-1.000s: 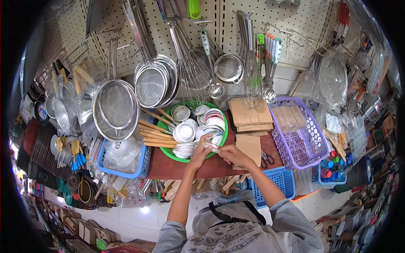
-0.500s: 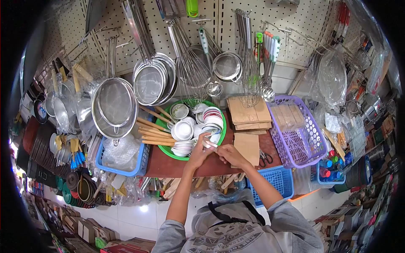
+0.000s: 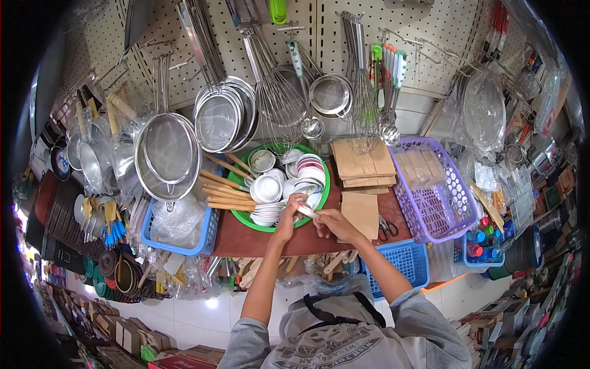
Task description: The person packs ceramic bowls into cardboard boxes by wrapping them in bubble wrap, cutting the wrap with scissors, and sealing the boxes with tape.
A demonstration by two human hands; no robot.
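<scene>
My left hand [image 3: 289, 216] is closed around a small white dish [image 3: 308, 211], seen nearly edge-on at the front rim of a green basin [image 3: 327, 195]. Against the dish's right end, the fingers of my right hand [image 3: 335, 224] are curled and pinch its edge. Small white bowls [image 3: 268, 188] and stacked saucers [image 3: 267, 214] fill the basin just beyond my hands. Long wooden handles [image 3: 230, 192] stick out over its left side.
Cardboard sheets [image 3: 362, 163], scissors [image 3: 387, 229] and a purple basket [image 3: 452, 232] lie to the right. Blue baskets stand at left [image 3: 147, 230] and lower right [image 3: 399, 261]. Whisks [image 3: 276, 98] and strainers [image 3: 167, 147] hang low from the pegboard.
The white dish has turned slightly between my hands, showing more of its edge. My right-hand fingers have shifted a little; both arms stay in nearly the same place.
</scene>
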